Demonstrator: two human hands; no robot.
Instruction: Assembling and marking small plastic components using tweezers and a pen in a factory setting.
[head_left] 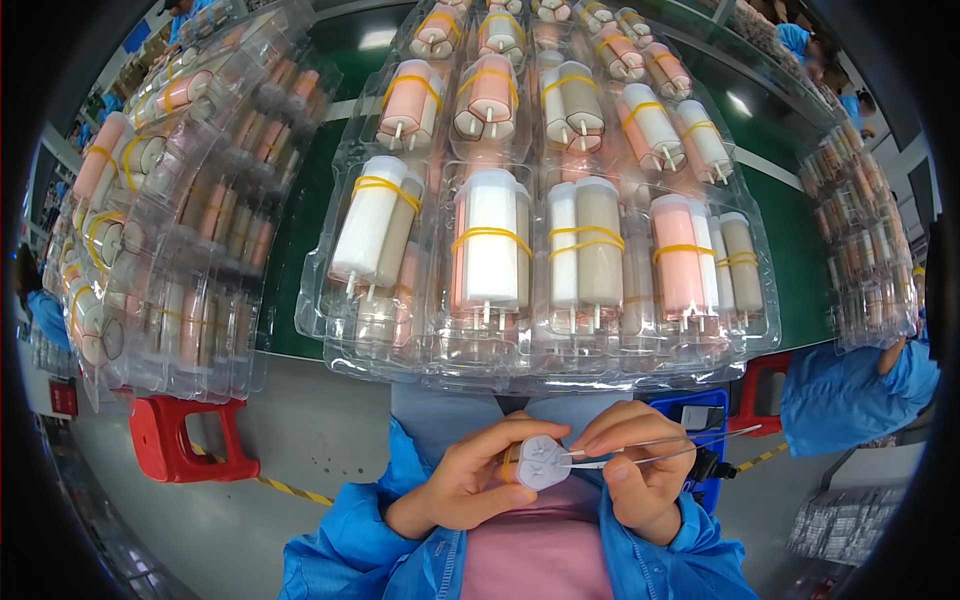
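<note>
My left hand [465,482] is wrapped round a small bundle of tubes [541,463], its white three-lobed end turned to the right and a yellow rubber band partly showing round it. Metal tweezers [705,440] are pinched in my right hand [645,485]. Their thin tips reach the bundle's white end; whether they grip anything there is too small to tell. Beyond my hands, a stack of clear plastic trays [560,375] bears rows of banded bundles in white, pink and grey, such as a white and grey bundle [586,245], with short white stems at their near ends.
The trays rest on a green table [305,270]. Another tray stack [190,340] rises at the left, and more trays [860,250] stand at the right. A red stool [165,440] and a blue crate [705,490] flank me. A co-worker's blue sleeve [850,390] is at the right.
</note>
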